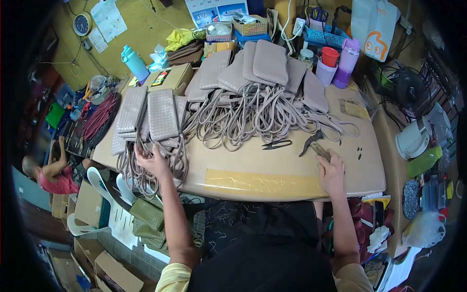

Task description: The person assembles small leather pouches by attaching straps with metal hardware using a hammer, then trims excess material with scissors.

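My left hand is at the lower edge of the left stack of taupe woven-pattern pouches. Its fingers are apart and touch the straps that hang over the table's front edge. On the right, my right hand closes around the end of the wooden handle of a hammer, whose dark curved head lies on the table. Black thread snips rest to the left of the hammer. Behind them, a larger heap of taupe pouches has its looped straps trailing forward.
Yellowed tape runs along the tan table's front edge. A blue bottle, a purple bottle and a red cup line the back. White chairs stand lower left. Another person sits at far left.
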Demonstrator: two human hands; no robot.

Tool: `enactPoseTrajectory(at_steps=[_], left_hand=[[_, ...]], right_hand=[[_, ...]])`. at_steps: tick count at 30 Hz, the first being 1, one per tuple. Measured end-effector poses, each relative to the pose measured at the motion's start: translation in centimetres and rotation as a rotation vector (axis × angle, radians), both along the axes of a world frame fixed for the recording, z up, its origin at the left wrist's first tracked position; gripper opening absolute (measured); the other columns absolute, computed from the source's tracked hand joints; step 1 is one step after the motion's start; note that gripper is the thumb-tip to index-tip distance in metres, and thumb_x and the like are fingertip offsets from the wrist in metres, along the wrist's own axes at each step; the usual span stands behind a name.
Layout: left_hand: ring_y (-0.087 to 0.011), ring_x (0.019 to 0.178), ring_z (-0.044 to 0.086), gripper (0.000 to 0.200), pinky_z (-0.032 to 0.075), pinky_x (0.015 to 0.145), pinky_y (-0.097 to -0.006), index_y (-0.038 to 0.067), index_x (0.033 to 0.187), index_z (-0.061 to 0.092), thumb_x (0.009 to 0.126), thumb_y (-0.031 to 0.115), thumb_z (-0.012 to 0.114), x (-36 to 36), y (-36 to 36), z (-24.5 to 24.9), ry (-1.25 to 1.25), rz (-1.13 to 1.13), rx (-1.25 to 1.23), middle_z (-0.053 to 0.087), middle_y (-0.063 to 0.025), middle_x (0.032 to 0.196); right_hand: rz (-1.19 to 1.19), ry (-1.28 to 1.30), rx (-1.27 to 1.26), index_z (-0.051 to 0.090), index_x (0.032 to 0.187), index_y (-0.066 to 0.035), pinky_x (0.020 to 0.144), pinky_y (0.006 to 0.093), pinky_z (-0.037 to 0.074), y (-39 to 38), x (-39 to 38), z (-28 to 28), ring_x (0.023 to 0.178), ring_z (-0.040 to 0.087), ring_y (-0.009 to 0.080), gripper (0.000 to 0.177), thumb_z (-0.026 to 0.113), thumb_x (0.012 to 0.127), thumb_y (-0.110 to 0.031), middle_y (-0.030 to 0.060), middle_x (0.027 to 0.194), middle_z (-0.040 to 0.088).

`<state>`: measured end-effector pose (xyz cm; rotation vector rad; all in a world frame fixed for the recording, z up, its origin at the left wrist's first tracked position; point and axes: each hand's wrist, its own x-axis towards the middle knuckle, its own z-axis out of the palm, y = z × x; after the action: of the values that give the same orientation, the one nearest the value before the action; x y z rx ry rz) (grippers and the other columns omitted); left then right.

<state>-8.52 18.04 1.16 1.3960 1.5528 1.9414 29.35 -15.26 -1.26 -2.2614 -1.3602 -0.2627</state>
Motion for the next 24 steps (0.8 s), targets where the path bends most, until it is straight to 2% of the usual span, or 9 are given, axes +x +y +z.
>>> enactPoseTrajectory(at_steps=[3, 6, 10, 13, 17, 19, 21, 23, 24], left_hand=[[-0.0357, 0.124, 0.04, 0.062, 0.033, 0.103, -0.0473, 0.011, 0.135, 0.048, 0.077, 0.013, 0.07, 1.6, -0.6, 0.3, 0.758, -0.092, 0.277, 0.041, -0.0197, 0.135], [-0.0396, 0.137, 0.027, 0.067, 0.021, 0.106, -0.0623, 0.019, 0.139, 0.046, 0.077, 0.025, 0.07, 4.7, -0.8, 1.9, 1.178, -0.129, 0.168, 0.032, -0.0162, 0.148], [-0.041, 0.143, 0.016, 0.076, 0.01, 0.104, -0.0739, 0.03, 0.143, 0.039, 0.073, 0.032, 0.068, 3.5, 2.9, 1.6, 1.356, -0.126, -0.3, 0.027, -0.0113, 0.153], [-0.0367, 0.144, 0.016, 0.073, 0.009, 0.104, -0.0743, 0.028, 0.14, 0.045, 0.071, 0.033, 0.068, 1.0, 4.5, 2.2, 1.45, -0.21, -0.356, 0.024, -0.0115, 0.155], [-0.0356, 0.141, 0.024, 0.064, 0.014, 0.103, -0.0733, 0.023, 0.133, 0.054, 0.072, 0.034, 0.07, 1.3, 4.5, 4.1, 1.477, -0.253, -0.4, 0.034, -0.0142, 0.149], [-0.0365, 0.132, 0.038, 0.052, 0.027, 0.104, -0.062, 0.014, 0.121, 0.063, 0.074, 0.033, 0.072, 4.2, 4.8, 6.2, 1.368, -0.309, -0.381, 0.048, -0.0166, 0.137], [-0.0317, 0.099, 0.061, 0.027, 0.048, 0.087, -0.0379, 0.003, 0.103, 0.067, 0.079, 0.016, 0.07, 8.7, 5.2, 7.0, 0.94, -0.56, 0.056, 0.064, -0.0183, 0.108], [-0.0223, 0.071, 0.067, 0.018, 0.053, 0.065, -0.0318, -0.001, 0.097, 0.068, 0.084, 0.011, 0.065, 15.2, 4.7, 7.5, 0.51, -0.809, 0.075, 0.068, -0.016, 0.083], [-0.0215, 0.074, 0.068, 0.018, 0.053, 0.068, -0.0318, -0.001, 0.097, 0.068, 0.084, 0.011, 0.065, 18.1, 4.3, 8.2, 0.557, -0.846, 0.148, 0.069, -0.0156, 0.083]], right_hand=[[-0.022, -0.11, 0.114, 0.065, 0.101, -0.005, 0.096, 0.0489, 0.038, 2.2, -0.1, 1.0, 0.115, 0.048, 0.0345, 0.027, 0.068, 0.075, -0.007, 0.0157, 0.125, 0.05], [0.319, 0.031, 0.216, 0.064, 0.1, -0.006, 0.096, 0.0478, 0.037, 5.9, -2.6, 0.4, 0.116, 0.048, 0.0344, 0.025, 0.066, 0.075, -0.008, 0.0152, 0.124, 0.052], [0.388, -0.003, 0.062, 0.06, 0.106, -0.005, 0.093, 0.0444, 0.037, 10.7, -5.6, 0.4, 0.11, 0.049, 0.0325, 0.031, 0.068, 0.077, -0.011, 0.0133, 0.116, 0.054], [0.381, -0.007, 0.0, 0.058, 0.106, -0.005, 0.089, 0.0441, 0.038, 11.6, -4.8, 0.0, 0.103, 0.05, 0.0313, 0.033, 0.069, 0.078, -0.015, 0.0132, 0.11, 0.054], [0.284, 0.044, 0.02, 0.059, 0.099, -0.006, 0.088, 0.0427, 0.037, 11.1, -3.6, -1.1, 0.098, 0.051, 0.0286, 0.026, 0.069, 0.078, -0.019, 0.0109, 0.102, 0.055], [0.303, 0.009, 0.11, 0.058, 0.093, -0.005, 0.082, 0.0429, 0.042, 10.9, -3.4, -1.3, 0.09, 0.056, 0.0308, 0.02, 0.068, 0.08, -0.018, 0.0112, 0.092, 0.058], [0.28, 0.138, 0.184, 0.057, 0.089, -0.005, 0.075, 0.0433, 0.044, 11.0, -4.3, -2.1, 0.084, 0.058, 0.0323, 0.02, 0.068, 0.081, -0.019, 0.0117, 0.087, 0.06], [0.256, 0.257, 0.261, 0.056, 0.085, -0.004, 0.069, 0.0437, 0.047, 11.7, -4.6, -1.9, 0.078, 0.06, 0.0337, 0.02, 0.068, 0.082, -0.02, 0.0122, 0.082, 0.061], [0.238, 0.236, 0.249, 0.054, 0.083, -0.004, 0.064, 0.0447, 0.047, 11.7, -4.9, -1.6, 0.074, 0.061, 0.0352, 0.024, 0.069, 0.081, -0.023, 0.0133, 0.079, 0.061]])
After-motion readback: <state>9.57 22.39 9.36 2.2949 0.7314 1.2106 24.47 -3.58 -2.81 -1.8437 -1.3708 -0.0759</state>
